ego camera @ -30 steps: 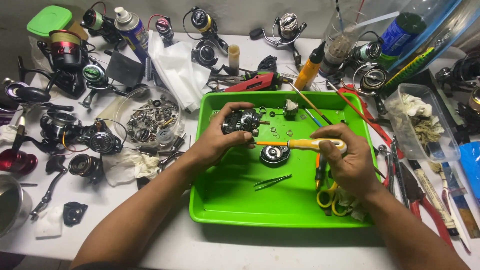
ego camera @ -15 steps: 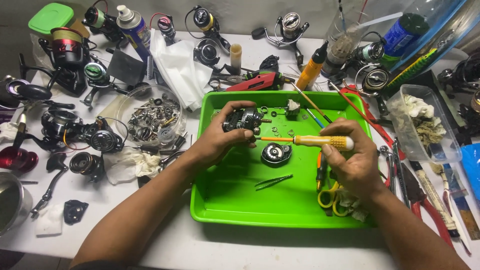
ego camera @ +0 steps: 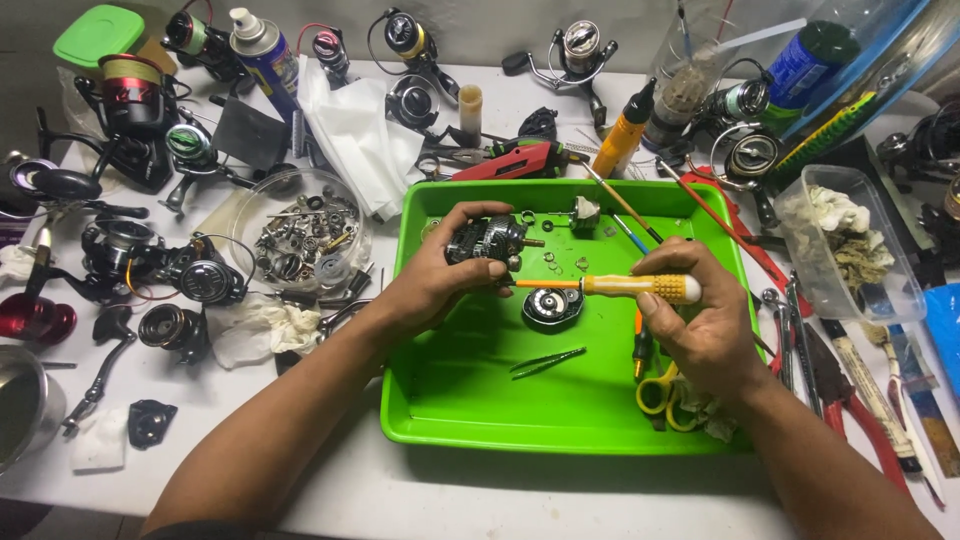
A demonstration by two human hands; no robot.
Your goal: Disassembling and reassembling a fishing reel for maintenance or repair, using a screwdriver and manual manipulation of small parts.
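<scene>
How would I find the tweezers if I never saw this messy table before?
Look for the big green tray in the middle of the table. On its floor, between the left hand and the right hand, just below a round black reel cover, lie the tweezers. They are thin, dark and pointed, and nothing touches them.

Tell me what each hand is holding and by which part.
The left hand grips the dark reel body around its casing. The right hand holds the screwdriver by its yellow handle, tip towards the reel.
</scene>
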